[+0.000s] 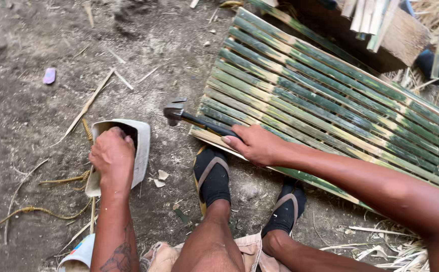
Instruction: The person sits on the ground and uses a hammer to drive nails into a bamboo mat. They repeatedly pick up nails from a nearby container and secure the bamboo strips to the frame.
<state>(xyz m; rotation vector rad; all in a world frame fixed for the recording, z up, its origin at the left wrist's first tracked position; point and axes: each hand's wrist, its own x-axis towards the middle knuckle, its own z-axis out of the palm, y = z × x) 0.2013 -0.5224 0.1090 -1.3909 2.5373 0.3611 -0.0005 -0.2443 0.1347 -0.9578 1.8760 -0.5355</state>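
Observation:
My right hand (256, 145) grips the dark handle of a claw hammer (178, 115), whose metal head hangs just left of the near corner of a green split-bamboo panel (330, 95) lying on the dirt. My left hand (111, 155) reaches into a white cut-open plastic container (143, 146) standing on the ground to the left; its fingers are hidden inside, so what they touch cannot be told. My two feet, in black socks and sandals (212, 174), rest by the panel's near edge.
Bare dirt with bamboo splinters, a long sliver (87, 107) and yellowish cord (33, 209) lies at left. A small purple scrap (49, 75) sits far left. Wood blocks and bamboo strips (381, 25) are stacked at top right. Dry straw lies at bottom right.

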